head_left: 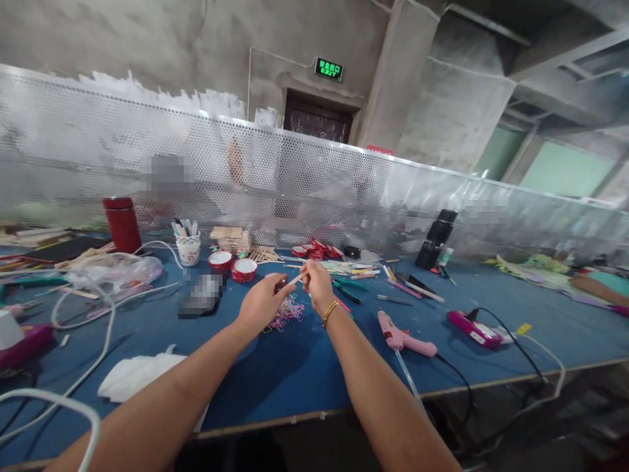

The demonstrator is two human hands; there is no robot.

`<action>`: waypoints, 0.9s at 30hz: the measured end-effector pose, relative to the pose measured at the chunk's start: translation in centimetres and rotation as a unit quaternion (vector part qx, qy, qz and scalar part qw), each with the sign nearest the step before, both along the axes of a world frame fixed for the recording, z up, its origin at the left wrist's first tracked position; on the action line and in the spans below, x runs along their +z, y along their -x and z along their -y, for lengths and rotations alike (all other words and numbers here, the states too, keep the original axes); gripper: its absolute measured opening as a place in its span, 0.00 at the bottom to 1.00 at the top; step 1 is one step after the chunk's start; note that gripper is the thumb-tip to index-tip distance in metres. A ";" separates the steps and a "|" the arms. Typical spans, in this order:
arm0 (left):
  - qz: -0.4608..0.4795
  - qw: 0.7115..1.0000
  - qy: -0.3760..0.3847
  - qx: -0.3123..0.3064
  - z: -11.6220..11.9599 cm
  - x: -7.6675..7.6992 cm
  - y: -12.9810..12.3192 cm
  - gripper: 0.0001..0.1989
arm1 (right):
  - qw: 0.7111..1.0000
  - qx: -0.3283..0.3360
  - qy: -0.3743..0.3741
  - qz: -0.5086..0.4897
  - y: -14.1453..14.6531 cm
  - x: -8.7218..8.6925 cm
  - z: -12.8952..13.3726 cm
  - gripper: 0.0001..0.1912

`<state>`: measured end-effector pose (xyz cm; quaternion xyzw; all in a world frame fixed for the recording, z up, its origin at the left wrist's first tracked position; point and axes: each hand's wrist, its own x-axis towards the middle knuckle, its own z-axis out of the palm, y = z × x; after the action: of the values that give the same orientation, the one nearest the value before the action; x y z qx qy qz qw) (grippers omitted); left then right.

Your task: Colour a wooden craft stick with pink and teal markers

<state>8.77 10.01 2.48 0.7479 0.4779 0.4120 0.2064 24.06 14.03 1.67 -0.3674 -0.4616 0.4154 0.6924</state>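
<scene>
Between my two hands is a short pale wooden craft stick (pixel 296 278), raised over the table. The fingers of my left hand (pixel 261 303) are closed on its near end. At the far end, my right hand (pixel 317 283) pinches it; the fingertips partly hide what is there. A gold chain bracelet (pixel 330 314) circles my right wrist. Below the hands lies a loose heap of small coloured rubber bands (pixel 289 311), partly covered by my left hand. Green-handled pliers (pixel 350 288) rest just right of my right hand.
A pink glue gun (pixel 403 337) lies to the right, its cord running off the table edge. Red-and-white round tins (pixel 244 269), a phone (pixel 202 294) and a paper cup of pens (pixel 187 249) stand left. A black bottle (pixel 436 239) and purple power strip (pixel 476 329) are right.
</scene>
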 end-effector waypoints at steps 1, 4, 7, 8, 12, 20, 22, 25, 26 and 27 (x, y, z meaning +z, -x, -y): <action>-0.035 0.999 0.014 -0.011 0.2 0.1 0.0 0.16 | 1.000 0.024 -0.002 0.017 0.4 0.0 0.3 0.20; -0.041 0.995 0.069 -0.053 0.2 0.0 -0.1 0.19 | 0.995 0.096 0.009 0.008 0.7 0.3 1.0 0.20; 0.074 0.979 0.156 -0.112 0.0 -0.4 -0.8 0.16 | 0.990 0.143 0.009 -0.011 0.0 0.7 1.2 0.19; 0.109 0.968 0.187 -0.125 0.0 -0.4 -1.0 0.16 | 0.989 0.147 0.007 -0.009 -0.1 0.7 1.2 0.19; 0.225 0.923 0.277 -0.143 0.8 -0.3 -1.8 0.15 | 0.991 0.129 0.009 0.040 -0.1 0.5 1.1 0.19; 0.313 0.880 0.322 -0.153 1.3 0.5 -1.9 0.11 | 0.996 0.090 0.007 0.025 0.2 0.2 0.2 0.17; 0.298 0.886 0.328 -0.139 1.3 0.6 -2.0 0.13 | 0.998 0.037 0.005 -0.050 -0.9 0.6 -0.3 0.16; 0.292 0.897 0.315 -0.106 1.4 0.8 -2.0 0.19 | 0.995 -0.034 -0.007 -0.099 -2.7 1.0 -0.9 0.15; 0.292 0.901 0.306 -0.096 1.4 0.9 -1.9 0.22 | 0.993 -0.054 -0.003 -0.101 -3.1 0.9 -1.2 0.14; 0.291 0.905 0.297 -0.087 1.3 1.0 -1.8 0.24 | 0.993 -0.073 0.003 -0.098 -3.3 0.8 -1.4 0.14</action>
<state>10.61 8.67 3.48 0.5375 0.4297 0.4310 0.5837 27.33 15.39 2.51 -0.3592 -0.3626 0.3992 0.7617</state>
